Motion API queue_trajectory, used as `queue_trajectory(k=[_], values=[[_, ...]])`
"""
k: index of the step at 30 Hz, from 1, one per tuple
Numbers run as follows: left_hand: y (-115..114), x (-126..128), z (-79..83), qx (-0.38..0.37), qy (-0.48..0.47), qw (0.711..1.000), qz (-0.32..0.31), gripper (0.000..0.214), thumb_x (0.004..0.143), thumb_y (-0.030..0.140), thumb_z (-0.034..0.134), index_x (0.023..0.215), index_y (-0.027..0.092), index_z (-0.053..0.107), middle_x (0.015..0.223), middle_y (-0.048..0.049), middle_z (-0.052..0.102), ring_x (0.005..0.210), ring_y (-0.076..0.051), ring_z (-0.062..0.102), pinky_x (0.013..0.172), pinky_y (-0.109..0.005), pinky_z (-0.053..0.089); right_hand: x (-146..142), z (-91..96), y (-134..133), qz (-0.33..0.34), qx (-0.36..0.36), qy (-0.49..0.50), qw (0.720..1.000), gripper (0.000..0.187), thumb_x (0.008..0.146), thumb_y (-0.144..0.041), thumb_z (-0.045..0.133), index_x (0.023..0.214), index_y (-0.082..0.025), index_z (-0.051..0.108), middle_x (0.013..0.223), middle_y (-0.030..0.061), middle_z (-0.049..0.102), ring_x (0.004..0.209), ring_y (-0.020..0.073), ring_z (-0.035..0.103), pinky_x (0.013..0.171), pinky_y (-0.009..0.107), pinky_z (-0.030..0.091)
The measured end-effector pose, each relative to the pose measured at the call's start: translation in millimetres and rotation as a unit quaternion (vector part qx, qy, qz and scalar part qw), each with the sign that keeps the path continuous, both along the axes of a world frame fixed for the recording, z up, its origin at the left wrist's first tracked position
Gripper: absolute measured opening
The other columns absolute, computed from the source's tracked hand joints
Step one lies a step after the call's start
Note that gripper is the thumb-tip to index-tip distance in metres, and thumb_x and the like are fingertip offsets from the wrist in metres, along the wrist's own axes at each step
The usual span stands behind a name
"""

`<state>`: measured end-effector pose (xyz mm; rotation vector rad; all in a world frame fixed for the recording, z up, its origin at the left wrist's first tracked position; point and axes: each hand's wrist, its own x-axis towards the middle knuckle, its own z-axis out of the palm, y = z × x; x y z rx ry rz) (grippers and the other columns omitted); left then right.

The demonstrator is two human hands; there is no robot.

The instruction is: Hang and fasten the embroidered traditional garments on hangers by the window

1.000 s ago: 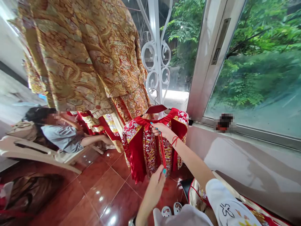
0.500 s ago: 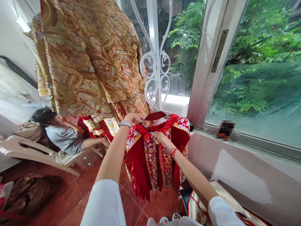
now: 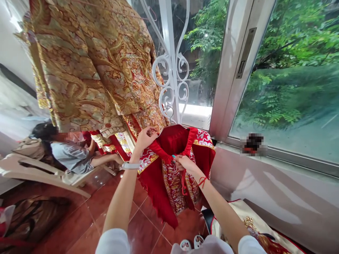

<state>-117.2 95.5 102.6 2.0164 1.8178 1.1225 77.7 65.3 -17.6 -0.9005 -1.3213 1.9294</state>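
A red skirt (image 3: 159, 183) with silver and gold embroidery hangs in front of me from a wire-hooked hanger (image 3: 171, 113). Its gathered waistband gapes wide, baring the red lining inside. My left hand (image 3: 145, 138) is closed at the left end of the waistband, beside the hanger; its fingertips are partly hidden. At the front edge of the waistband, my right hand (image 3: 185, 163) pinches the fabric and pulls it toward me. A red tie cord (image 3: 183, 181) dangles below the right hand.
Gold embroidered garments (image 3: 87, 70) hang at upper left. A white scrolled grille (image 3: 169, 67) stands before the window. Another person (image 3: 70, 153) sits on a white wooden bench (image 3: 39, 169). A cream bag with red edging (image 3: 233, 208) lies at lower right, a brown bag (image 3: 37, 218) at lower left.
The waistband has opened wider, its front edge drawn down toward me by my right hand. My left hand has shifted slightly left, and the skirt's left panel has swung to the right.
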Motion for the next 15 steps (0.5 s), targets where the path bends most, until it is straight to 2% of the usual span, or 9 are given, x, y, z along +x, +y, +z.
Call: queue_trajectory(k=[2,3,5,7,9,11,13,15], values=[[8.4,-8.9,6.3,-0.072,-0.059,0.987,-0.129,0.028,0.070,0.029,0.058,0.094,0.017,0.067,0.093,-0.0053,0.071,0.090,-0.020,0.065,0.086,-0.033,0.051,15.9,5.8,-1.9,0.005,-0.015,0.008,1.000,0.039,0.077,-0.040,0.067,0.061,-0.022,0.036,0.046,-0.0108,0.028,0.042,0.0040,0.016,0.041,0.021,0.012],[10.9,-12.5,8.1,-0.095,-0.094,0.976,-0.171,0.030,0.072,0.031,0.058,0.096,0.017,0.067,0.100,-0.0070,0.071,0.095,-0.021,0.065,0.090,-0.035,0.050,23.3,9.4,-1.8,0.011,-0.023,0.014,1.000,0.039,0.077,-0.041,0.069,0.062,-0.022,0.037,0.047,-0.0113,0.028,0.042,0.0035,0.015,0.041,0.021,0.012],[9.5,-18.2,7.0,-0.107,-0.169,0.956,-0.212,0.038,0.080,0.038,0.053,0.110,0.018,0.064,0.111,-0.0101,0.070,0.101,-0.022,0.065,0.093,-0.038,0.051,34.7,16.1,-0.7,0.029,-0.036,0.028,0.999,0.041,0.075,-0.043,0.071,0.063,-0.021,0.039,0.047,-0.0123,0.027,0.042,0.0029,0.015,0.041,0.020,0.011],[0.4,-23.0,0.3,-0.099,-0.189,0.952,-0.222,0.048,0.084,0.045,0.051,0.124,0.019,0.056,0.121,-0.0121,0.067,0.107,-0.023,0.065,0.094,-0.039,0.051,41.0,20.9,0.0,0.050,-0.040,0.039,0.997,0.043,0.074,-0.045,0.074,0.063,-0.020,0.040,0.047,-0.0128,0.026,0.042,0.0024,0.015,0.041,0.019,0.011],[-11.5,-27.1,-9.4,-0.090,-0.117,0.968,-0.202,0.057,0.081,0.049,0.060,0.129,0.019,0.053,0.127,-0.0126,0.064,0.114,-0.025,0.062,0.098,-0.041,0.049,42.1,23.6,-0.3,0.069,-0.043,0.045,0.996,0.043,0.074,-0.044,0.074,0.062,-0.020,0.040,0.048,-0.0126,0.026,0.042,0.0021,0.015,0.040,0.019,0.011],[-20.7,-29.6,-18.5,-0.066,-0.015,0.988,-0.137,0.055,0.078,0.050,0.066,0.123,0.018,0.059,0.123,-0.0124,0.067,0.115,-0.028,0.061,0.102,-0.042,0.046,38.7,25.5,-1.3,0.074,-0.050,0.047,0.995,0.041,0.078,-0.042,0.073,0.063,-0.019,0.043,0.048,-0.0124,0.026,0.042,0.0021,0.014,0.040,0.019,0.011],[-26.7,-28.4,-26.2,-0.030,0.051,0.997,-0.055,0.046,0.084,0.051,0.060,0.116,0.018,0.063,0.114,-0.0119,0.070,0.113,-0.030,0.063,0.101,-0.043,0.045,32.0,27.1,-2.6,0.061,-0.058,0.054,0.995,0.034,0.082,-0.040,0.069,0.068,-0.017,0.049,0.048,-0.0124,0.025,0.042,0.0026,0.013,0.040,0.019,0.011],[-35.1,-20.8,-35.5,0.019,0.082,0.996,0.011,0.044,0.091,0.050,0.051,0.118,0.017,0.063,0.117,-0.0131,0.067,0.118,-0.032,0.059,0.103,-0.045,0.042,24.1,28.4,-4.1,0.040,-0.067,0.067,0.995,0.028,0.086,-0.037,0.066,0.073,-0.015,0.053,0.048,-0.0124,0.026,0.042,0.0029,0.013,0.040,0.019,0.011]])
